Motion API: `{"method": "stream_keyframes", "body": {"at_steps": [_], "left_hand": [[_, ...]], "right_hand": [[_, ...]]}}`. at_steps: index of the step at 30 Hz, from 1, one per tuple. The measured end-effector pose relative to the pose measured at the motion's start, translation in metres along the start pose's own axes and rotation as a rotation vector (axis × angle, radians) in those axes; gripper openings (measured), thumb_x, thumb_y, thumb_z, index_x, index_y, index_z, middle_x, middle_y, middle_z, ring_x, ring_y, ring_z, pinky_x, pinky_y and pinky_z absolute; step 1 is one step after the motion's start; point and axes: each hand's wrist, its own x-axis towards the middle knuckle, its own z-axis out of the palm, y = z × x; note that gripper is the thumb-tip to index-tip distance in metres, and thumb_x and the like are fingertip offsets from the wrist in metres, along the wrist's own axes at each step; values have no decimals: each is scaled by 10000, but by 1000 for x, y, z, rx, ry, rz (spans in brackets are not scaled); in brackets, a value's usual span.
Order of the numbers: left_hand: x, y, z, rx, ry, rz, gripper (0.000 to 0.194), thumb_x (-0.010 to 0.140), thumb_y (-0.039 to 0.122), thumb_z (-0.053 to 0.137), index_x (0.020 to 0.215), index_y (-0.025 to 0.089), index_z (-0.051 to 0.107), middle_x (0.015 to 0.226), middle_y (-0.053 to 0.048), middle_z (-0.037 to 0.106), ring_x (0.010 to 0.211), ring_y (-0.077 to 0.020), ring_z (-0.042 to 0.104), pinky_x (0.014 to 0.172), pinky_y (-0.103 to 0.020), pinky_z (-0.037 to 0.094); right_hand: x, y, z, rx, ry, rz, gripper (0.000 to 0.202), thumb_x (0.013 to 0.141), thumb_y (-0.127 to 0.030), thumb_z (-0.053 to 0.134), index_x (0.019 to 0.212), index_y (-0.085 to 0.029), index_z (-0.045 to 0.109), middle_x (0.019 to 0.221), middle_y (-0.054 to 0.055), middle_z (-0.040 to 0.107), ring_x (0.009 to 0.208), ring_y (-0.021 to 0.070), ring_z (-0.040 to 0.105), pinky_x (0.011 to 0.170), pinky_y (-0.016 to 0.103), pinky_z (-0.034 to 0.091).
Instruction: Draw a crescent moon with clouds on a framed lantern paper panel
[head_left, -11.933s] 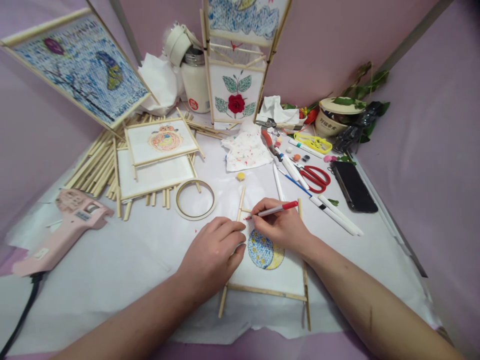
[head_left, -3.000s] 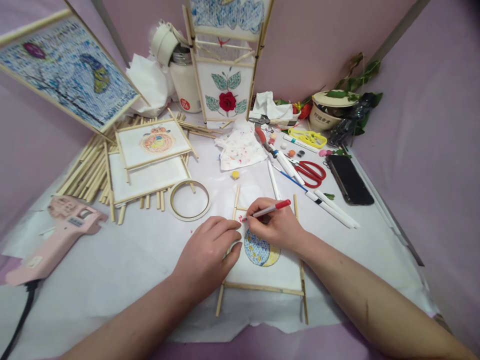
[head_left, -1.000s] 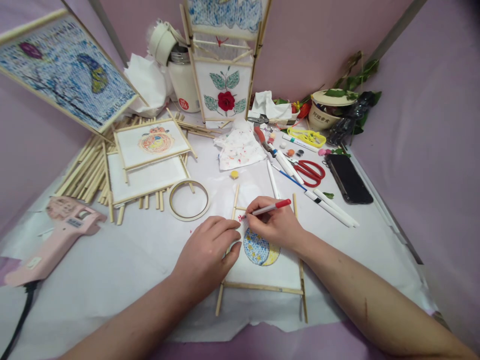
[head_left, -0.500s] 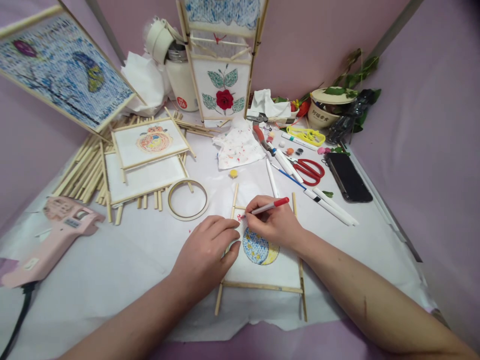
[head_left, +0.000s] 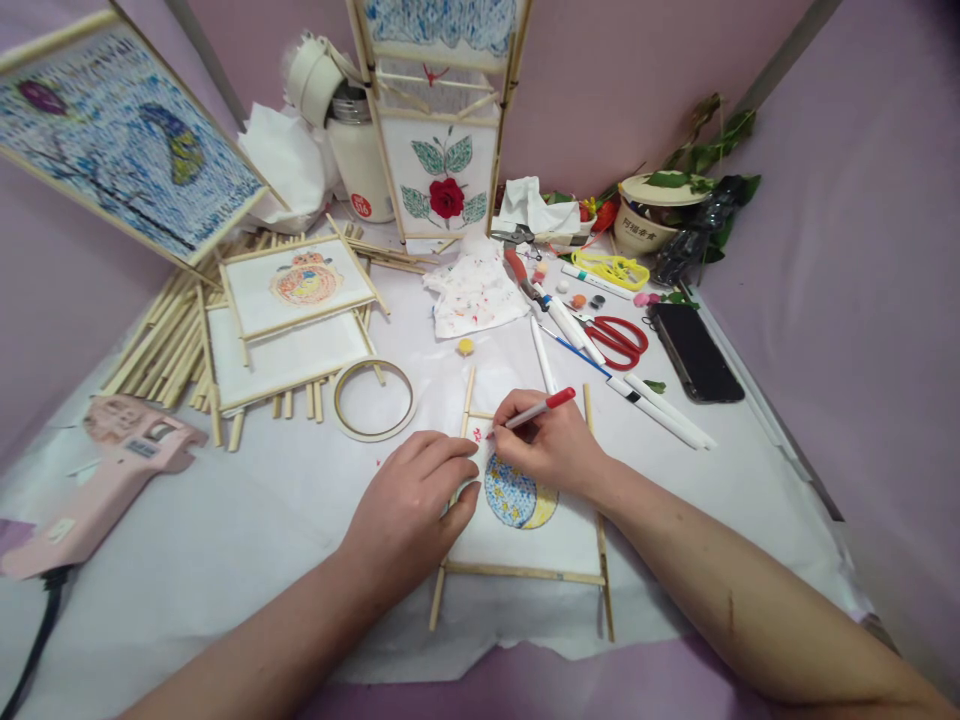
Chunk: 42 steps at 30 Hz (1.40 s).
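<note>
A red-capped pen (head_left: 541, 408) is pinched in my right hand (head_left: 551, 445), its tip on the white sheet of a wood-stick frame (head_left: 525, 574). Small red marks (head_left: 478, 435) show by the tip. Below them on the sheet is a round drawing (head_left: 512, 492), blue dotted with yellow stars and a yellow crescent, partly covered by my right hand. Resting over the frame's left side is my left hand (head_left: 420, 500), fingers stretched and thumb slightly apart, holding nothing.
A tape roll (head_left: 374, 400), pink glue gun (head_left: 112, 480) and wooden sticks (head_left: 165, 350) lie left. Rightward are markers (head_left: 660, 415), red-handled scissors (head_left: 619, 343), pliers (head_left: 517, 268) and a phone (head_left: 696, 352). Behind stand a rose-decorated panel (head_left: 448, 160) and a white bottle (head_left: 360, 165).
The pen tip has shifted very slightly beside the red marks, with the right hand still gripping the pen. My left hand stays in place; the view has moved slightly.
</note>
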Motion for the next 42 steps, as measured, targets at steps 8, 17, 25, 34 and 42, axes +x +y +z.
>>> {"method": "stream_keyframes", "body": {"at_steps": [8, 17, 25, 34, 42], "left_hand": [[2, 0, -1, 10, -6, -5, 93, 861, 78, 572, 874, 162, 612, 1020, -68, 660, 934, -228, 552, 820, -393, 487], [2, 1, 0, 8, -8, -8, 94, 853, 73, 578, 865, 159, 615, 1006, -68, 664, 931, -228, 555, 820, -394, 490], [1, 0, 0, 8, 5, -5, 93, 853, 76, 579, 861, 161, 618, 996, -70, 668, 929, -228, 557, 818, -390, 495], [2, 0, -1, 15, -3, -11, 106, 848, 77, 566, 860, 164, 626, 1006, -71, 671, 925, -230, 558, 820, -404, 501], [1, 0, 0, 9, 0, -12, 111, 844, 76, 567, 861, 167, 628, 998, -72, 672, 929, -229, 564, 822, -405, 505]], "right_hand": [[-1, 0, 1, 52, 40, 20, 53, 766, -155, 568, 739, -180, 606, 643, -22, 585, 531, 81, 508, 499, 201, 393], [-1, 1, 1, 72, 1, 22, 56, 778, -156, 569, 762, -181, 616, 668, -16, 603, 556, 87, 526, 518, 206, 409], [-1, 2, 2, 35, -7, 3, 55, 788, -163, 575, 775, -184, 624, 681, -15, 609, 573, 90, 532, 542, 214, 413], [-1, 2, 2, 28, -29, 22, 51, 763, -144, 573, 746, -179, 606, 653, -21, 583, 551, 85, 515, 507, 205, 391], [0, -1, 0, 2, -19, 30, 57, 750, -138, 575, 716, -180, 592, 616, -29, 566, 534, 85, 496, 496, 206, 380]]}}
